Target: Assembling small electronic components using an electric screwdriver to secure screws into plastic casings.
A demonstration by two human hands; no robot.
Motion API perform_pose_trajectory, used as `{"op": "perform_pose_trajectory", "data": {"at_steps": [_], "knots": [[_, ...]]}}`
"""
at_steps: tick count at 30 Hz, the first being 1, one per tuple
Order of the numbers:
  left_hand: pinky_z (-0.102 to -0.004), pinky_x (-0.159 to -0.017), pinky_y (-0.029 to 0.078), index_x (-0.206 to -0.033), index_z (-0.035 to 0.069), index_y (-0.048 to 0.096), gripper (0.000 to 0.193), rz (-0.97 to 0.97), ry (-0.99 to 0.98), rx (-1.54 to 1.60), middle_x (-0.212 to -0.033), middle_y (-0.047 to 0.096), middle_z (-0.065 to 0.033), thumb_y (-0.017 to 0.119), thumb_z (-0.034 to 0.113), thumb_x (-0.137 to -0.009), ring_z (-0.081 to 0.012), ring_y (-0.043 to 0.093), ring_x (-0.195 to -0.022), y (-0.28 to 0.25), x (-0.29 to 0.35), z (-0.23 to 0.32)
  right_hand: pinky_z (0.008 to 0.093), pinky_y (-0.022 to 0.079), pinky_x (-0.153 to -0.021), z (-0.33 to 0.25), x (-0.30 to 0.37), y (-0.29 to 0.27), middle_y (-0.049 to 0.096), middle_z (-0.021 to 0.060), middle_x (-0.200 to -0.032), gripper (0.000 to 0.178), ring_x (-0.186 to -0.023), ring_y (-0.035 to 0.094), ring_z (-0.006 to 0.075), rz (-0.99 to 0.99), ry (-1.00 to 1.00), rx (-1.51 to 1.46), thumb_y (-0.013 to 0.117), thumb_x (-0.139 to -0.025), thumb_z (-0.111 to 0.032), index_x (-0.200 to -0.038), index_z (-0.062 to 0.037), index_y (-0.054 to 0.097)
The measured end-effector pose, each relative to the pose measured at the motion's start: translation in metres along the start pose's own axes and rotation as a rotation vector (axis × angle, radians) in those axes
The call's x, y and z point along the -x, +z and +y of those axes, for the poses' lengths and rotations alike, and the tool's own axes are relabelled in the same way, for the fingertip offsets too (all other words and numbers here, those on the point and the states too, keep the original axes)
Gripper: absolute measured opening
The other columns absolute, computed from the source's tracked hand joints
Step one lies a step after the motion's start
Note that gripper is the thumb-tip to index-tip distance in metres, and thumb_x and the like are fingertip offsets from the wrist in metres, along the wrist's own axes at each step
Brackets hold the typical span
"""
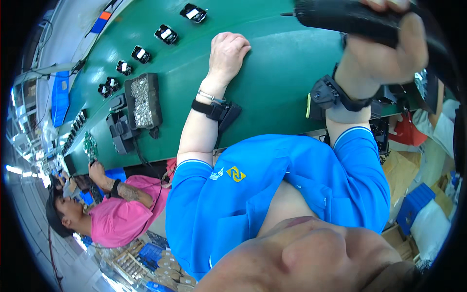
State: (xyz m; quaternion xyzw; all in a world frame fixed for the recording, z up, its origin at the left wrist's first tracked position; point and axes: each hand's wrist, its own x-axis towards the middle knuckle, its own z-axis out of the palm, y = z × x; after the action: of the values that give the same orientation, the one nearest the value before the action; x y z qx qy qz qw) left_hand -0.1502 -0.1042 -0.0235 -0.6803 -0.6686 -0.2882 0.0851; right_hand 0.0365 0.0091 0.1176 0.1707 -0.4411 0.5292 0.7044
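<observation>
My left hand (229, 52) rests on the green work table (277, 73), its back up and its fingers curled under. Whatever may lie beneath those fingers is hidden. Raised at the upper right, my right hand (389, 53) is wrapped round a black electric screwdriver (345, 17), whose thin bit points left over the table. Nearest to my left hand is a small black housing with a white label (193, 13). Several similar black housings (166, 34) stand in a curved row to its left. Black straps with small modules circle both my wrists.
A dark bin of small metal parts (142, 100) stands left of my left forearm, beside black devices (120, 130) with cables. Further left, a co-worker in pink (129, 214) holds a green circuit board (90, 147). Blue boxes (413, 207) and a red bag (408, 130) are at the right.
</observation>
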Motion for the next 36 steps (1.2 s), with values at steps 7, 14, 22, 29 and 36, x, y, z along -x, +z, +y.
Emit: {"op": "perform_pose_trajectory", "data": {"at_steps": [7, 14, 22, 29, 36], "knots": [[-0.0276, -0.069, 0.049, -0.087, 0.004, 0.065, 0.008, 0.167, -0.317, 0.411, -0.085, 0.064, -0.0078, 0.066, 0.007, -0.079, -0.0191, 0.061, -0.078, -0.014, 0.010, -0.004, 0.0243, 0.046, -0.059, 0.073, -0.012, 0.025, 0.057, 0.0052, -0.075, 0.023, -0.064, 0.057, 0.0139, 0.019, 0.235, 0.264, 0.065, -0.077, -0.003, -0.097, 0.0021, 0.056], [-0.0217, -0.063, 0.048, -0.094, 0.000, 0.065, 0.012, 0.153, -0.540, 1.120, -0.081, 0.064, -0.0044, 0.062, 0.009, -0.086, -0.0102, 0.059, -0.068, 0.001, -0.004, 0.012, 0.0279, 0.046, -0.057, 0.047, 0.005, -0.006, 0.053, 0.0049, -0.074, 0.025, -0.062, 0.054, 0.0160, 0.430, 0.395, 0.249, 0.061, -0.079, -0.004, -0.102, -0.0005, 0.052], [-0.0265, -0.068, 0.052, -0.097, 0.001, 0.063, 0.013, 0.089, -0.698, 1.771, -0.085, 0.064, -0.0088, 0.061, 0.006, -0.085, -0.0162, 0.062, -0.073, -0.021, 0.005, 0.012, 0.0371, 0.040, -0.075, 0.008, 0.008, -0.004, 0.054, 0.0088, -0.085, 0.028, -0.077, 0.050, 0.0202, 0.159, 0.414, -0.017, 0.054, -0.084, -0.015, -0.110, -0.0053, 0.050], [-0.0286, -0.063, 0.046, -0.095, 0.004, 0.064, 0.017, 0.079, -0.547, 2.091, -0.084, 0.064, -0.0066, 0.065, 0.016, -0.083, -0.0141, 0.057, -0.067, -0.026, 0.004, 0.012, 0.0369, 0.040, -0.076, 0.010, -0.001, 0.024, 0.053, 0.0087, -0.093, 0.045, -0.082, 0.051, 0.0206, -0.138, 0.382, -0.184, 0.053, -0.084, -0.023, -0.123, -0.0041, 0.043], [-0.0287, -0.062, 0.042, -0.095, 0.007, 0.065, 0.019, 0.032, -0.537, 2.122, -0.083, 0.063, -0.0053, 0.066, 0.021, -0.082, -0.0134, 0.054, -0.068, -0.030, 0.005, 0.026, 0.0324, 0.040, -0.073, 0.007, 0.002, 0.022, 0.054, 0.0066, -0.091, 0.049, -0.081, 0.052, 0.0167, -0.236, 0.356, -0.153, 0.061, -0.078, -0.027, -0.119, -0.0042, 0.048]]}}
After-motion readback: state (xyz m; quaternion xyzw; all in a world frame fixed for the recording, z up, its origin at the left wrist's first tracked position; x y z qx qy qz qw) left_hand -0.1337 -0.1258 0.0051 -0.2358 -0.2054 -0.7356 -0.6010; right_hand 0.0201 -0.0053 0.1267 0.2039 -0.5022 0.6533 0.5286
